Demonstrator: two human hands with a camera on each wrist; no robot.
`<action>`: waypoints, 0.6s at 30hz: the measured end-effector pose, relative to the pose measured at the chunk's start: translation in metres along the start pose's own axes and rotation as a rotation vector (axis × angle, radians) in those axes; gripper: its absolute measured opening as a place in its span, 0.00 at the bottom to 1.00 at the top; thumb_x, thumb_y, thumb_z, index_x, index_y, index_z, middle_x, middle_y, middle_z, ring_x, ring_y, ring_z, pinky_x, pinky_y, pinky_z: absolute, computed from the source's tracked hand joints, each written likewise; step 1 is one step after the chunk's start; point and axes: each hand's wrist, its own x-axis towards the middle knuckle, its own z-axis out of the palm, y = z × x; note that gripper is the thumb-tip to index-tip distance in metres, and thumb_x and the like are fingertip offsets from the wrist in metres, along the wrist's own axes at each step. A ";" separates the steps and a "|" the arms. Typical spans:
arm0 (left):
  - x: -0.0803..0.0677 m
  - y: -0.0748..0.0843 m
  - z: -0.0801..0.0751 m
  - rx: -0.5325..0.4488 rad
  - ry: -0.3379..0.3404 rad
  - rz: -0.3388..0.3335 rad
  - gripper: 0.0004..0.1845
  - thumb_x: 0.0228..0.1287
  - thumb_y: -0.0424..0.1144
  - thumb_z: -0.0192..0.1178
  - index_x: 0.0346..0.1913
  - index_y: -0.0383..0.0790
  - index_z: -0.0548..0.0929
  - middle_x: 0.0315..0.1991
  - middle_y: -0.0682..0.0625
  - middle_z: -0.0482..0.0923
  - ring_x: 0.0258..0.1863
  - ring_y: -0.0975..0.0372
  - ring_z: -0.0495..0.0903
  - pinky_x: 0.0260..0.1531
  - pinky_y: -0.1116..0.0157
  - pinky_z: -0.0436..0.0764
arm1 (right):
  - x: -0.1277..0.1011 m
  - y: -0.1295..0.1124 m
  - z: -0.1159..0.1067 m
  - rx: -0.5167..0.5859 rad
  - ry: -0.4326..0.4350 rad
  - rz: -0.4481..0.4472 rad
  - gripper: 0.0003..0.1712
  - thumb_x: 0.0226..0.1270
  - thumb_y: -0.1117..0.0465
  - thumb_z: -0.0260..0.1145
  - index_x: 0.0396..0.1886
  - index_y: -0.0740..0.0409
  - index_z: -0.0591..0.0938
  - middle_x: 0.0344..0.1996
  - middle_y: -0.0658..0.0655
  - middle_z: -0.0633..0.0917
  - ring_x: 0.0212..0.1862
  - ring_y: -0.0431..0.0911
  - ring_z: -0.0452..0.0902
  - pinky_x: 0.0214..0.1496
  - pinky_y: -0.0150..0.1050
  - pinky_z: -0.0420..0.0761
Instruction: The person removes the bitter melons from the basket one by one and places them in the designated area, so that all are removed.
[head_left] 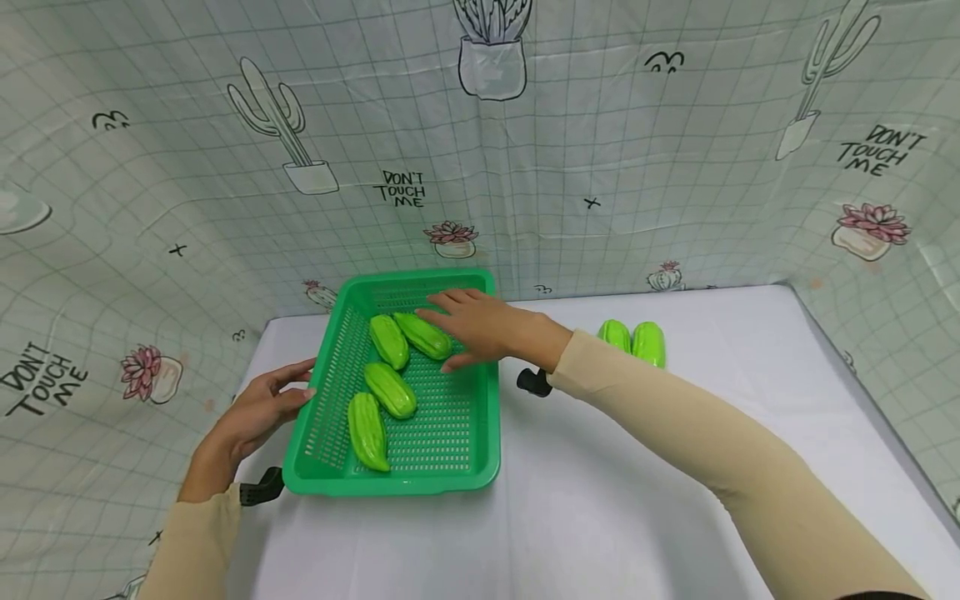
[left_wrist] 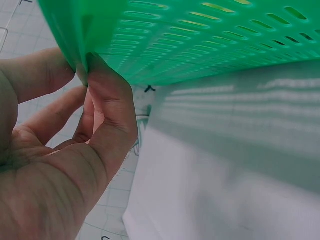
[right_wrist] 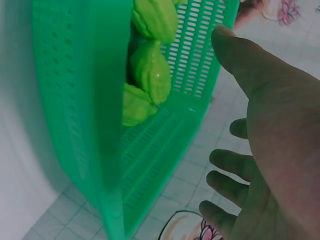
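Basket, green: four gourds inside. Left hand pinches its left rim. Right hand, fingers spread flat, over the rear gourd. Two gourds right of basket.

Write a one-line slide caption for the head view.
Right hand reaches open over four green gourds in a green basket while left hand steadies its rim; two more gourds wait on the table.

Green slotted basket holding four gourds
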 end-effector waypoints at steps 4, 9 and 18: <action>0.000 0.000 0.000 0.008 0.009 -0.010 0.36 0.83 0.33 0.55 0.83 0.25 0.51 0.65 0.36 0.64 0.42 0.69 0.84 0.48 0.71 0.84 | 0.010 -0.004 -0.003 -0.004 -0.024 -0.005 0.54 0.75 0.35 0.66 0.87 0.55 0.54 0.84 0.63 0.56 0.84 0.59 0.50 0.85 0.55 0.54; 0.000 0.000 0.000 0.003 0.006 -0.006 0.37 0.83 0.34 0.55 0.83 0.26 0.51 0.66 0.36 0.64 0.43 0.69 0.84 0.49 0.71 0.84 | 0.022 -0.008 -0.005 -0.027 -0.043 -0.009 0.54 0.75 0.35 0.66 0.87 0.54 0.54 0.84 0.63 0.55 0.84 0.58 0.50 0.85 0.55 0.54; 0.000 0.000 0.000 -0.007 0.007 -0.004 0.36 0.82 0.32 0.55 0.83 0.27 0.51 0.69 0.30 0.61 0.42 0.69 0.84 0.49 0.71 0.83 | 0.046 -0.010 -0.005 -0.054 -0.098 0.003 0.57 0.73 0.34 0.68 0.88 0.53 0.52 0.84 0.62 0.55 0.84 0.58 0.50 0.85 0.53 0.54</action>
